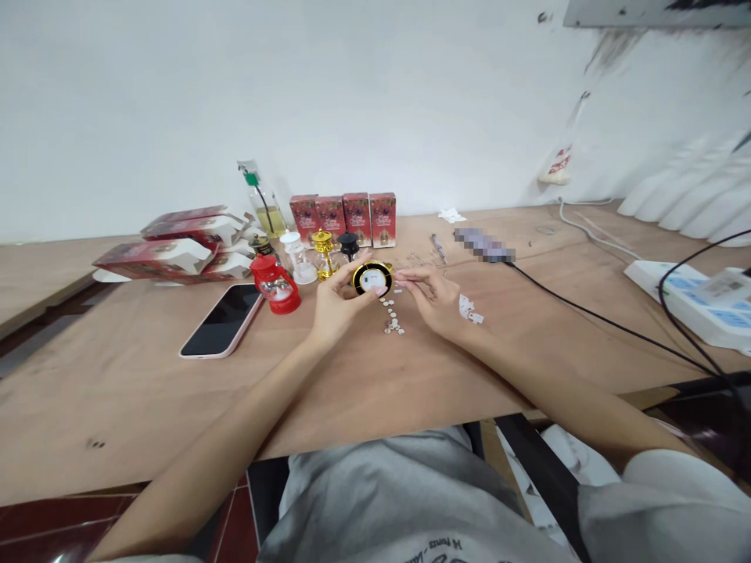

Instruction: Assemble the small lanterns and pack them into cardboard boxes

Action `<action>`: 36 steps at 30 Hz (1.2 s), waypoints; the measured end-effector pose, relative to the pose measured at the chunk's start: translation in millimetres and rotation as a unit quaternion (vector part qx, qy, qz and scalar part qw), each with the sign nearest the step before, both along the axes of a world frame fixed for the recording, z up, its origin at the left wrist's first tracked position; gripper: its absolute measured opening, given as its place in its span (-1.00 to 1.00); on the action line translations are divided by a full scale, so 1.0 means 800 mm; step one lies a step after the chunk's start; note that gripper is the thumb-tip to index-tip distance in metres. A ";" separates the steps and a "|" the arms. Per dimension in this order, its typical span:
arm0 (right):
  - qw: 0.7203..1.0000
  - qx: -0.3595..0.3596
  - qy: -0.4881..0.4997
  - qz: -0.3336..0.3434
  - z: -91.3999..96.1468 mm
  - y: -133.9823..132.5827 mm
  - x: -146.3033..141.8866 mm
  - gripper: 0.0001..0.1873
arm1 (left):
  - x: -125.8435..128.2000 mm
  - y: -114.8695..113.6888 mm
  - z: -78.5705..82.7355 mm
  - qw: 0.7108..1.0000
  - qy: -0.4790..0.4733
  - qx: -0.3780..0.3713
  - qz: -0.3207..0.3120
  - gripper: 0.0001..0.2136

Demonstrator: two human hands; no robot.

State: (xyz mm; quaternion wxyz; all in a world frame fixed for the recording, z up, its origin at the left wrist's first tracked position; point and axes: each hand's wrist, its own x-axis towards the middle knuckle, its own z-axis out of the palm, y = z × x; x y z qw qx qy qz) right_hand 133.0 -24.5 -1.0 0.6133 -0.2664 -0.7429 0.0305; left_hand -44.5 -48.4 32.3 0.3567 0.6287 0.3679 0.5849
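Note:
My left hand [333, 303] is wrapped round a small gold lantern [373, 279], tipped so that its round base, with a black ring and white centre, faces me. Close to the right side of that base, my right hand [435, 297] has its thumb and fingertips pressed together; whatever they pinch is too small to make out. Several small white discs [393, 322] lie scattered on the table below the lantern. Left of my hands stand more lanterns: a red one [277, 288], a white one [300, 262], another gold one [324, 254] and a black-topped one [350, 245].
A phone [223, 320] lies at left beside red printed cartons [164, 254]. Upright red boxes [357, 219] and a pump bottle [267, 207] line the back. At right are a blurred device [484, 244] with a black cable, white scraps [469, 309] and a power strip [692, 301].

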 end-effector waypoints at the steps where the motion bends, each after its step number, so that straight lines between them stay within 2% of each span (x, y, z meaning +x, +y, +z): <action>1: 1.000 0.005 0.011 0.000 -0.001 0.001 0.000 -0.86 | 0.000 0.000 -0.001 1.000 0.009 0.009 0.007 -0.47; 5: 0.999 0.033 0.018 -0.008 0.000 0.003 0.000 -0.90 | 0.004 -0.005 -0.005 0.997 0.052 0.016 0.049 -0.49; 15: 0.989 0.132 -0.067 -0.010 0.011 0.000 0.002 -0.84 | 0.008 -0.012 -0.011 0.980 0.147 0.035 0.126 -0.56; 22: 0.974 0.187 -0.130 0.019 0.017 -0.008 0.001 -0.75 | 0.010 -0.018 -0.009 0.971 0.185 0.048 0.144 -0.54; 26: 0.969 0.195 -0.152 0.022 0.017 -0.010 0.000 -0.74 | 0.011 -0.021 -0.004 0.965 0.204 0.040 0.160 -0.57; 30: 0.974 0.180 -0.140 -0.006 0.017 -0.014 -0.003 -0.79 | 0.010 -0.021 -0.001 0.959 0.217 0.016 0.180 -0.57; 36: 0.977 0.169 -0.130 -0.022 0.011 -0.010 -0.005 -0.84 | 0.010 -0.023 -0.001 0.951 0.252 0.014 0.178 -0.55</action>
